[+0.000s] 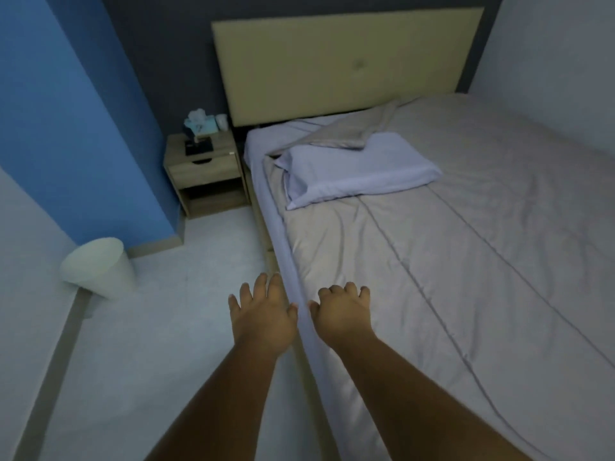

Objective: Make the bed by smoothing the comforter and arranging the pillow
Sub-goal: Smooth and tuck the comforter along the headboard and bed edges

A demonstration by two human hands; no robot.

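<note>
A grey-beige comforter (pixel 466 261) covers the bed, with a few wrinkles near its left edge and its top left corner folded back over itself. A pale lavender pillow (pixel 359 171) lies askew on the comforter near the head of the bed. My left hand (pixel 263 314) hovers over the floor just beside the mattress edge, fingers spread and holding nothing. My right hand (pixel 342 311) is above the comforter's left edge, fingers loosely bent, empty. Whether it touches the fabric I cannot tell.
A beige headboard (pixel 346 61) stands against the dark wall. A wooden nightstand (pixel 206 171) with a tissue box and small items sits left of the bed. A white bin (pixel 100 267) leans at the left wall. Pale floor lies between bin and bed.
</note>
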